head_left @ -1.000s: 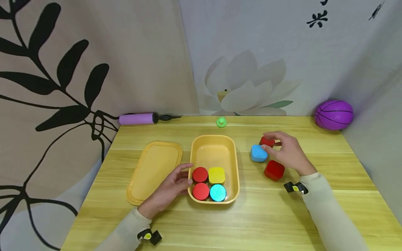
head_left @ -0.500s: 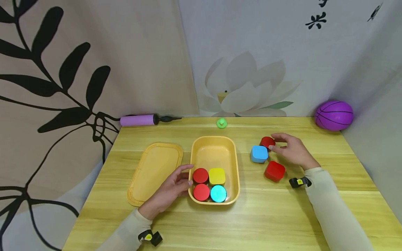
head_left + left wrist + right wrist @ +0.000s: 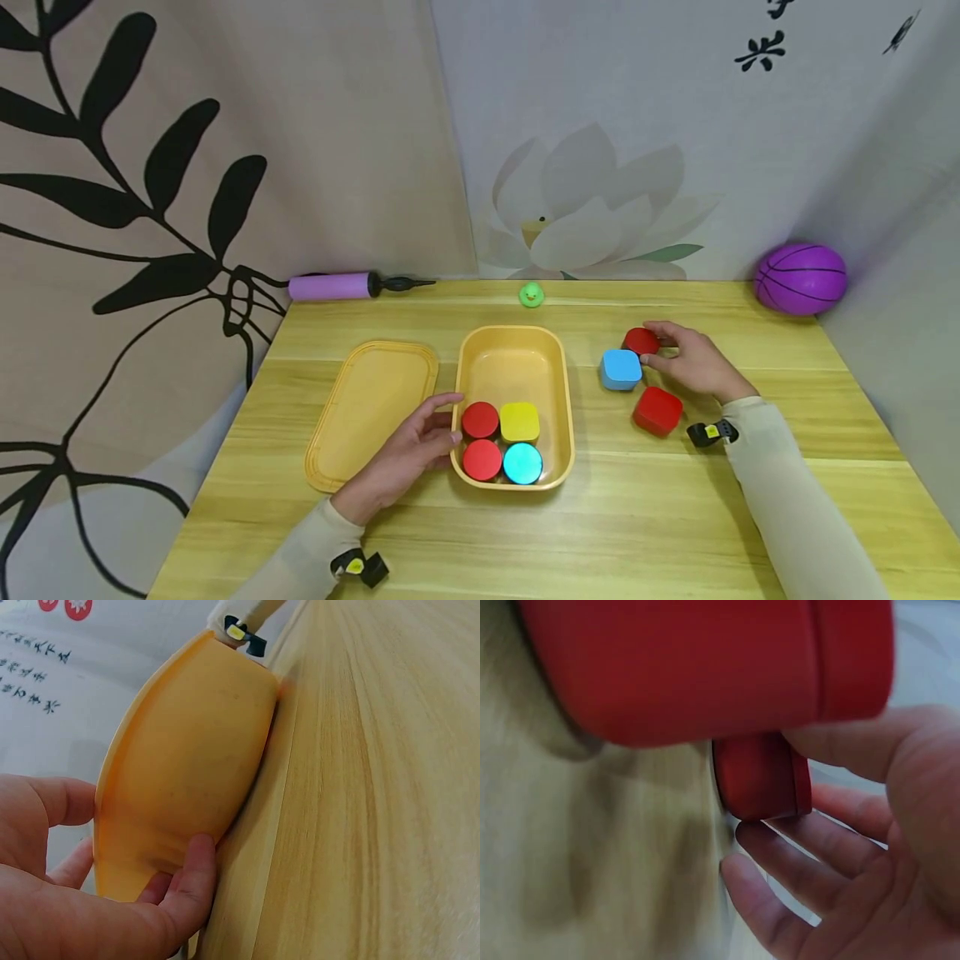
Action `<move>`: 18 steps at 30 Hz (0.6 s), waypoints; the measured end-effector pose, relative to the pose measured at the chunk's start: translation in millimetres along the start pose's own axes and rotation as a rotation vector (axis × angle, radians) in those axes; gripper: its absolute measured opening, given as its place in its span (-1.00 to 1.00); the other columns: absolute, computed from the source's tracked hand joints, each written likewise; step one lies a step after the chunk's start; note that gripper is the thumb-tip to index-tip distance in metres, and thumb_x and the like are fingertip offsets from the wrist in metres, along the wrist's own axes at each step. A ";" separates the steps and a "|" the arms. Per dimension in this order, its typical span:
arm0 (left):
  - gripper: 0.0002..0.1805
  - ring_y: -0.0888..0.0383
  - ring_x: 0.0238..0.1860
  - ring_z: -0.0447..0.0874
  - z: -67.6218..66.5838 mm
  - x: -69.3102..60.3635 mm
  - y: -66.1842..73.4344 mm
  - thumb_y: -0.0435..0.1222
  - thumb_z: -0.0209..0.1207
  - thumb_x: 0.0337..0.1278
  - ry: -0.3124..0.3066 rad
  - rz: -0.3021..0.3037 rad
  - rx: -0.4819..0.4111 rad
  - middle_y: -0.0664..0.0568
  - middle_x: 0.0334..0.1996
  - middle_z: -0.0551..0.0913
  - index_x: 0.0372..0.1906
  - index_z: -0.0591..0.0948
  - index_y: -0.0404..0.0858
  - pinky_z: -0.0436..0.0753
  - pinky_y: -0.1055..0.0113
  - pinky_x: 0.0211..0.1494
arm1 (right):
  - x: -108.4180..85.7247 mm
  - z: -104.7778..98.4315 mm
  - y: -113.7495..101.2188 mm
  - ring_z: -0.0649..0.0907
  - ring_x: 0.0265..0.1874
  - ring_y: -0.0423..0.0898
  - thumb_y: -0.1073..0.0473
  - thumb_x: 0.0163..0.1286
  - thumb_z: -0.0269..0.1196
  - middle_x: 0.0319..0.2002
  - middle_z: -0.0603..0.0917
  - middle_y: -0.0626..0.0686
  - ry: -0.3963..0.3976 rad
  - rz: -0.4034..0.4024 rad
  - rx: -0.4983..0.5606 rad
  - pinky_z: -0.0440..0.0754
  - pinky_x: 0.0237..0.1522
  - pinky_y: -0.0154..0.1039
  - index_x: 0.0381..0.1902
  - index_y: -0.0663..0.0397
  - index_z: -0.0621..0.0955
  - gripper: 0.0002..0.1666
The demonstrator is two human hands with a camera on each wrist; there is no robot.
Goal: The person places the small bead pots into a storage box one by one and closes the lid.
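Note:
A yellow open box (image 3: 513, 362) stands on the table. In it sit two red round blocks (image 3: 480, 420), a yellow square one (image 3: 519, 422) and a light-blue round one (image 3: 522, 463). My left hand (image 3: 401, 454) rests against the box's left side; in the left wrist view its fingers touch the outer wall and rim. At the right, my right hand (image 3: 693, 362) pinches a red round block (image 3: 640, 341) between thumb and fingers; a seam near its top shows in the right wrist view (image 3: 757, 776). Beside it are a blue block (image 3: 620, 370) and a red square block (image 3: 657, 412).
A flat yellow lid (image 3: 371, 408) lies left of the box. Along the back edge are a purple hand pump (image 3: 333, 287), a small green duck toy (image 3: 531, 294) and a purple ball (image 3: 800, 279). A printed curtain hangs behind the wooden table (image 3: 600, 533).
My right hand drew back slightly to the right, then came in again round the red round block. The left hand keeps its place on the box, and the blocks have hardly shifted.

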State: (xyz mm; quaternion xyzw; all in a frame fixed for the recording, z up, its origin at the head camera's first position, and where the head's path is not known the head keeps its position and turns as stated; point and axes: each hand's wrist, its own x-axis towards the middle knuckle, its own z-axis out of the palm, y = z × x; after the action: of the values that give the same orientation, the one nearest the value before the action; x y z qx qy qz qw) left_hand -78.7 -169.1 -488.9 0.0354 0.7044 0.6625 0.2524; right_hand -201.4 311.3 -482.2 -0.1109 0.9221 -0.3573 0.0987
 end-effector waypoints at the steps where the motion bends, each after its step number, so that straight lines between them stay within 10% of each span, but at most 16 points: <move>1: -0.32 0.02 0.25 0.57 0.1 0.3 0.0 -0.18 0.23 0.54 0.000 0.001 0.000 -0.23 0.39 0.43 0.61 0.27 0.06 0.71 0.14 0.14 | -0.2 0.0 -0.4 0.52 0.36 0.35 0.01 0.54 0.34 0.37 0.56 0.35 0.002 -0.001 -0.001 0.49 0.36 0.35 0.58 0.24 0.33 -0.18; 18: -0.32 0.02 0.24 0.56 0.1 1.0 -0.8 -0.18 0.23 0.53 -0.004 0.001 -0.008 -0.24 0.39 0.42 0.61 0.28 0.07 0.71 0.13 0.15 | -6.7 -14.3 -29.4 0.56 0.32 0.27 -0.02 0.53 0.34 0.35 0.59 0.31 0.086 -0.035 -0.018 0.61 0.27 0.30 0.56 0.19 0.38 -0.21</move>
State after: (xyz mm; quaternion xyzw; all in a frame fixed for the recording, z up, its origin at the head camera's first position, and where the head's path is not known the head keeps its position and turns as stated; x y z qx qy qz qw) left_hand -79.3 -168.7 -490.0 0.0361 0.7012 0.6654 0.2535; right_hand -194.8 301.1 -451.2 -0.1125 0.9266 -0.3551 0.0516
